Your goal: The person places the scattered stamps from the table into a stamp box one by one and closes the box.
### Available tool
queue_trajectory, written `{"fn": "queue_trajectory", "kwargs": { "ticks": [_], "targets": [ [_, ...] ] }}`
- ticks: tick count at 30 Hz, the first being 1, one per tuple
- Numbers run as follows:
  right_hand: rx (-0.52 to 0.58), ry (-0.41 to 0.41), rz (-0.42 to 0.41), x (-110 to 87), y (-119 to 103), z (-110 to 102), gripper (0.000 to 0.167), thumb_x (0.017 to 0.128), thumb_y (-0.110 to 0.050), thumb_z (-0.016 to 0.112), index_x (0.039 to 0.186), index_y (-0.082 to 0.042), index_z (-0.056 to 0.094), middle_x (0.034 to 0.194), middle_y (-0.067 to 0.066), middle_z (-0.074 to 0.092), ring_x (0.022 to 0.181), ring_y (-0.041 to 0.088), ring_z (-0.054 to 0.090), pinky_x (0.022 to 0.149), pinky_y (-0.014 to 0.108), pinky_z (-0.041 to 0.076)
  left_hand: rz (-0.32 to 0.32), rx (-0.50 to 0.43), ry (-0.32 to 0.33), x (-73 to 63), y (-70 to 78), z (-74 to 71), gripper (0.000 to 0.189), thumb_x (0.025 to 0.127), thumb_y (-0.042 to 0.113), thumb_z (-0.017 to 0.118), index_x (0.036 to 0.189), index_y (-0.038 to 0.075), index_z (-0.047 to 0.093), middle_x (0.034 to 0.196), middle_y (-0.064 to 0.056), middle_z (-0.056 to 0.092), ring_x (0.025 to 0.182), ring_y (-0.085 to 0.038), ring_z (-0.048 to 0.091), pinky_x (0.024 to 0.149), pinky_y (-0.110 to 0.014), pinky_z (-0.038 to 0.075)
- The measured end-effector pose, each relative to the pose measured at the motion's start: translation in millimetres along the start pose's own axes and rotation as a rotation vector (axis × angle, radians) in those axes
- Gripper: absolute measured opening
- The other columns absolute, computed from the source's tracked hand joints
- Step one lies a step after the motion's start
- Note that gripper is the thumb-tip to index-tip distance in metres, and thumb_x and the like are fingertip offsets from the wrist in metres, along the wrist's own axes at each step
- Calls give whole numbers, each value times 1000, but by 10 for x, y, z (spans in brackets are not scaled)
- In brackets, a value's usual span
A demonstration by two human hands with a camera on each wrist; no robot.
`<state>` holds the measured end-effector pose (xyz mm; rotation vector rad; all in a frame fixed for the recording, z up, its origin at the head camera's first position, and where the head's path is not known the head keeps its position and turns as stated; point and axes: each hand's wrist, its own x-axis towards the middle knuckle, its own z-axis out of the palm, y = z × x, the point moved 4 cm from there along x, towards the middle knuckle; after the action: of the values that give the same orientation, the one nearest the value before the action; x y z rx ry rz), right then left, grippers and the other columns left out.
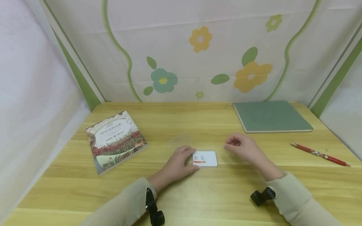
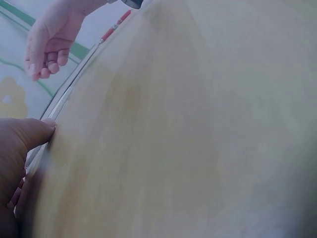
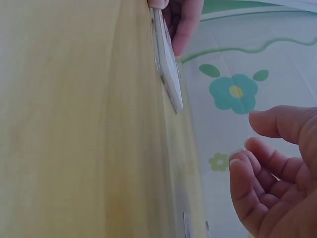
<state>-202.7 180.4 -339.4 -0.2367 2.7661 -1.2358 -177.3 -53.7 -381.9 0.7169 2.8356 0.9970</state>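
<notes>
A small stack of white business cards (image 1: 208, 159), with a logo and an orange strip on the top one, lies flat on the table in the head view. Its left end is held between the thumb and fingers of my left hand (image 1: 178, 164). From the right wrist view the stack (image 3: 171, 69) shows a thin, clear-looking edge, perhaps a shallow case. To the right of the cards, apart from them, my right hand (image 1: 244, 147) hovers with loosely bent fingers. Nothing is visible between its thumb and fingers (image 3: 241, 183). Behind the left hand lies a clear plastic piece (image 1: 181, 138), like a lid.
An illustrated book (image 1: 116, 141) lies at the left of the wooden table (image 1: 195, 201). A green notebook (image 1: 271, 116) is at the back right, with a red pen (image 1: 319, 154) in front of it. A flowered curtain (image 1: 181, 40) hangs behind the table.
</notes>
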Motion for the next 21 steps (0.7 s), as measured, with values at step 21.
{"fn": "queue_trajectory", "kwargs": {
  "ticks": [21],
  "targets": [
    [-104,14,18,-178,362,-267,34,86,-28,65,106,-1,61,98,9,64,91,21,59,72,30,48,10,-8,11,-19,3,-8,61,79,33,71,130,6,52,129,-7,51,120,-24,44,102,-41,39]
  ]
}}
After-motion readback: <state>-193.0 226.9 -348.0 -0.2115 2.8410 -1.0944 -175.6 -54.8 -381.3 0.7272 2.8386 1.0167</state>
